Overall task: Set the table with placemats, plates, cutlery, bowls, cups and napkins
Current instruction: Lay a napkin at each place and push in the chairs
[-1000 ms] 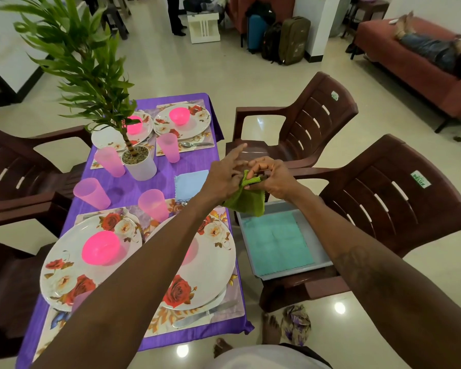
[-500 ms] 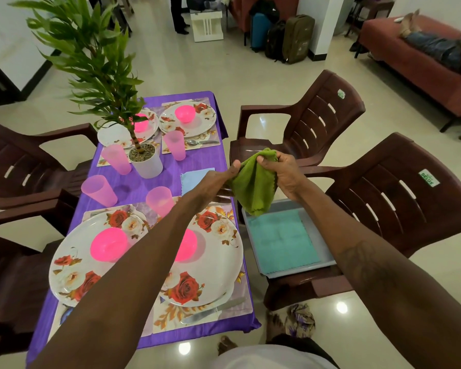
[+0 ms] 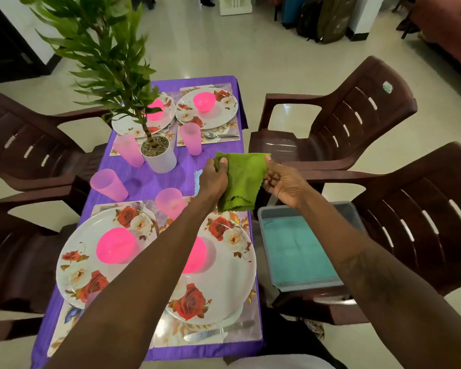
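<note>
Green napkin (image 3: 240,179) hangs vertically (perhaps folded).

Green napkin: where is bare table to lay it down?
Bare purple cloth shows mid-table, bordered by the plant pot, the two nearer cups and the blue napkin. Both ends are crowded with plates and bowls.

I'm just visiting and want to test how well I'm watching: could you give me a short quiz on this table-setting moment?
1. True or false: the left hand and the right hand both hold the green napkin.
2. The grey tray sits on: A the floor, B a chair, C a sofa?
3. How many pink cups stand on the purple table?
Key: 1 true; 2 B; 3 four.
</note>
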A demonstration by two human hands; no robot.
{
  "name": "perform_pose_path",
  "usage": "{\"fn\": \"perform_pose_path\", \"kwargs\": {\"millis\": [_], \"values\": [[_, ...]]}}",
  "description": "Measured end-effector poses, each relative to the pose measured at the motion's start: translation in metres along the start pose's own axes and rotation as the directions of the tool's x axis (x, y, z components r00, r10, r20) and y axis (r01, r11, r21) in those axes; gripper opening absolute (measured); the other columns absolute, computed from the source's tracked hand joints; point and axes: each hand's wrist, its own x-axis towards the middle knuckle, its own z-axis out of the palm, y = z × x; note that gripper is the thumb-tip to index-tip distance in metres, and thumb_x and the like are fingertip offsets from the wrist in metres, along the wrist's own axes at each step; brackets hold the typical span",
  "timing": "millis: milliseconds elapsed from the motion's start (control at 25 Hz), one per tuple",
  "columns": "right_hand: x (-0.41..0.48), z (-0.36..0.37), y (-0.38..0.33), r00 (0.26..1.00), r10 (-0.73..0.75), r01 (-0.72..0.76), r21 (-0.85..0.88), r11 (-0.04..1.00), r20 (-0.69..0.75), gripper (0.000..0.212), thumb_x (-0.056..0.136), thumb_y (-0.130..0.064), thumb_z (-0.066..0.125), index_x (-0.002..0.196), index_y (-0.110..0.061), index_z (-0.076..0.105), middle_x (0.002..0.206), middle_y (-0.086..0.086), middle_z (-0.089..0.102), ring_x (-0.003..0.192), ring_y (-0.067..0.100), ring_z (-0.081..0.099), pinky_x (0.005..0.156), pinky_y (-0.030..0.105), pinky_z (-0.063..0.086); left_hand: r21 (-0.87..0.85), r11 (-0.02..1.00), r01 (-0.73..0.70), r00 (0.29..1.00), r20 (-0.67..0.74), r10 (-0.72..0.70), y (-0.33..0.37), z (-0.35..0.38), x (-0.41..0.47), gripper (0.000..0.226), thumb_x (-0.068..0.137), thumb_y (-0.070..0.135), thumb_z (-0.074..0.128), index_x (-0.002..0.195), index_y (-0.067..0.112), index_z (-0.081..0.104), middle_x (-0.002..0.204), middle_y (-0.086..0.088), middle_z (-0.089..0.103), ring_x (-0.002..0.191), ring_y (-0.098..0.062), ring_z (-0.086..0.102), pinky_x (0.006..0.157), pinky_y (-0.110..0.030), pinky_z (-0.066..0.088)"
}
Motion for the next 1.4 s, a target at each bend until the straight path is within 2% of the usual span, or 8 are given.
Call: {"fn": "perform_pose_path", "kwargs": {"millis": [120, 320, 400, 640, 880, 1120, 1280, 1400], "values": [[0.044, 0.007, -0.001, 0.991, 0.133, -0.125, -0.182, 0.975, 0.033, 0.052, 0.067, -0.052, 0.086, 0.107, -0.020, 0.077, 0.104, 0.003, 0.077, 0.098, 0.020, 0.067, 0.092, 0.038, 0.048, 0.055, 0.998, -0.014, 1.000, -0.023, 0.015, -0.011, 0.007, 0.043, 0.036, 0.101, 0.053, 0.045, 0.107, 0.021, 0.059, 0.107, -0.003, 0.068, 0.103, -0.028, 0.065, 0.094, -0.052, 0.054], [0.131, 0.013, -0.002, 0.979, 0.193, -0.182, -0.152, 0.972, 0.061, 0.037, 0.092, -0.025, 0.073, 0.126, -0.009, 0.069, 0.126, 0.012, 0.072, 0.113, 0.030, 0.067, 0.103, 0.050, 0.051, 0.087, 0.995, 0.055, 0.996, -0.080, -0.048, -0.021, 0.016, 0.126, 0.023, 0.101, 0.051, 0.050, 0.100, 0.030, 0.061, 0.106, 0.001, 0.068, 0.104, -0.027, 0.065, 0.092, -0.045, 0.054], [0.168, 0.019, -0.002, 0.992, 0.123, -0.123, -0.181, 0.976, -0.008, 0.033, 0.096, -0.019, 0.071, 0.126, -0.007, 0.067, 0.122, 0.014, 0.074, 0.112, 0.032, 0.071, 0.099, 0.052, 0.056, 0.166, 0.985, 0.054, 0.984, -0.175, -0.024, -0.025, 0.019, 0.155, 0.028, 0.103, 0.045, 0.054, 0.104, 0.019, 0.064, 0.103, -0.002, 0.067, 0.102, -0.029, 0.064, 0.084, -0.038, 0.049], [0.283, 0.012, 0.034, 0.984, -0.152, 0.066, -0.595, 0.801, -0.095, 0.047, 0.071, -0.063, 0.078, 0.094, -0.022, 0.070, 0.090, 0.000, 0.077, 0.086, 0.023, 0.075, 0.081, 0.052, 0.062, 0.226, 0.974, 0.024, 0.938, -0.342, 0.056, -0.048, 0.024, 0.220, 0.033, 0.092, 0.037, 0.071, 0.114, 0.015, 0.063, 0.091, 0.000, 0.069, 0.089, -0.028, 0.067, 0.078, -0.038, 0.052], [0.308, 0.017, 0.045, 0.984, -0.153, 0.081, -0.550, 0.832, -0.086, 0.029, 0.089, -0.020, 0.078, 0.115, -0.022, 0.066, 0.100, -0.008, 0.073, 0.094, 0.011, 0.072, 0.091, 0.045, 0.061, 0.378, 0.914, -0.151, 0.913, -0.302, 0.276, -0.067, 0.041, 0.240, 0.022, 0.089, 0.012, 0.073, 0.108, 0.011, 0.061, 0.092, 0.003, 0.065, 0.084, -0.019, 0.061, 0.072, -0.032, 0.046], [0.320, 0.014, 0.042, 0.977, -0.191, 0.084, -0.655, 0.751, -0.094, 0.058, 0.075, -0.045, 0.085, 0.125, -0.021, 0.069, 0.099, -0.007, 0.073, 0.093, 0.011, 0.071, 0.090, 0.039, 0.061, 0.456, 0.879, -0.135, 0.893, -0.328, 0.308, -0.068, 0.047, 0.243, 0.017, 0.087, -0.005, 0.064, 0.101, 0.000, 0.070, 0.104, -0.009, 0.066, 0.092, -0.007, 0.058, 0.076, -0.013, 0.035], [0.301, 0.012, 0.031, 0.933, -0.335, 0.164, -0.676, 0.719, -0.131, 0.044, 0.086, -0.031, 0.084, 0.122, -0.013, 0.069, 0.093, -0.017, 0.065, 0.084, -0.004, 0.064, 0.080, 0.015, 0.055, 0.743, 0.650, -0.158, 0.840, -0.245, 0.484, -0.075, 0.053, 0.233, 0.024, 0.080, -0.001, 0.064, 0.097, 0.013, 0.074, 0.124, -0.008, 0.066, 0.109, -0.030, 0.058, 0.090, -0.044, 0.044], [0.270, -0.018, 0.040, 0.795, -0.498, 0.190, -0.638, 0.746, -0.346, 0.012, 0.093, -0.027, 0.076, 0.098, -0.016, 0.076, 0.079, -0.018, 0.067, 0.071, -0.007, 0.064, 0.067, 0.008, 0.049, 0.718, 0.627, -0.304, 0.829, -0.125, 0.545, -0.079, 0.065, 0.230, 0.019, 0.084, -0.004, 0.063, 0.092, 0.009, 0.075, 0.125, -0.017, 0.068, 0.112, -0.039, 0.063, 0.095, -0.049, 0.050]]}}
